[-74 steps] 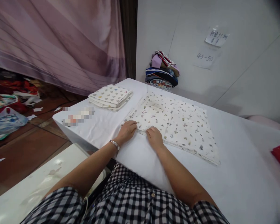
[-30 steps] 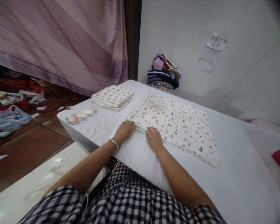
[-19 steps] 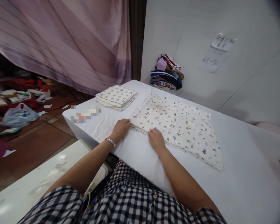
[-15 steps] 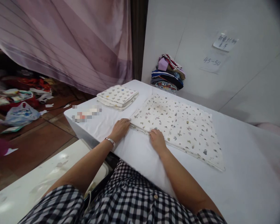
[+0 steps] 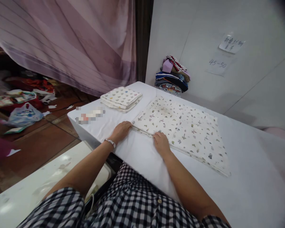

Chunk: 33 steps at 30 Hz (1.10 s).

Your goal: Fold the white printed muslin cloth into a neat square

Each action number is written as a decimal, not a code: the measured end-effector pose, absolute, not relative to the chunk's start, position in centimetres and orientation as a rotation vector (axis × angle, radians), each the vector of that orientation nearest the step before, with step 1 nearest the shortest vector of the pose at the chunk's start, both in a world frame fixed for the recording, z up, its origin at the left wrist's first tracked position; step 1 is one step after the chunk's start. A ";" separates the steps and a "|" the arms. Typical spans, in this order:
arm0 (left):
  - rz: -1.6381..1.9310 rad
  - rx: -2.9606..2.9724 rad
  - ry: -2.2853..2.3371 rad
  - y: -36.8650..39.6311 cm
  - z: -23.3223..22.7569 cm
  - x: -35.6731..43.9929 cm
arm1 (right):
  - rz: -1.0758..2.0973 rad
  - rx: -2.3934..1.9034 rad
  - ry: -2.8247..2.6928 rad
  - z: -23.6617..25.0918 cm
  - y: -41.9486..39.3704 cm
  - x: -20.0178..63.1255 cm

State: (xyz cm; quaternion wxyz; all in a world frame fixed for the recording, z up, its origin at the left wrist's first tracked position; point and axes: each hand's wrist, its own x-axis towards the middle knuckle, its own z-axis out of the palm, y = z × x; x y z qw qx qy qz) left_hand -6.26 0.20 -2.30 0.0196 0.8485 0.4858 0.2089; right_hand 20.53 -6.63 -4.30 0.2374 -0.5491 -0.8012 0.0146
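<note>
- Pink-purple curtain point(image 5: 85, 41) hangs at the far left, and a pale wall point(image 5: 194, 34) is at the far right.
- Two papers are on the wall; the lower paper point(image 5: 217, 65) says 45-50.
- Clothes in a messy pile point(image 5: 172, 77) sit by the wall, past the far side of the white table point(image 5: 251, 177).
- Big and flat, the spotty cloth point(image 5: 182, 133) lies in the middle of the table, with layers at its near edge.
- Left hand point(image 5: 122, 130) touches the cloth's near left corner. Its fingers are close together; I can't tell if they pinch.
- Right hand point(image 5: 161, 144) is on the near edge, fingers bent and close together. Its thumb is hidden, so I can't tell if it pinches.
- Another folded stack point(image 5: 121, 96), smaller, sits to the far left of the big cloth, apart from it.
- One blurry thing point(image 5: 90, 115) lies near the table's left end.
</note>
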 end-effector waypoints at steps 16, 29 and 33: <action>0.742 2.474 1.556 0.2 -2.0 -6.6 | -0.003 -1.533 -2.241 -3.9 -6.8 20.4; 0.581 2.503 1.663 0.4 -1.6 -5.7 | 0.043 -1.570 -2.235 -3.9 -6.8 20.4; 0.594 2.617 1.583 -0.6 -1.1 -3.8 | 0.080 -1.595 -2.244 -3.6 -6.6 20.4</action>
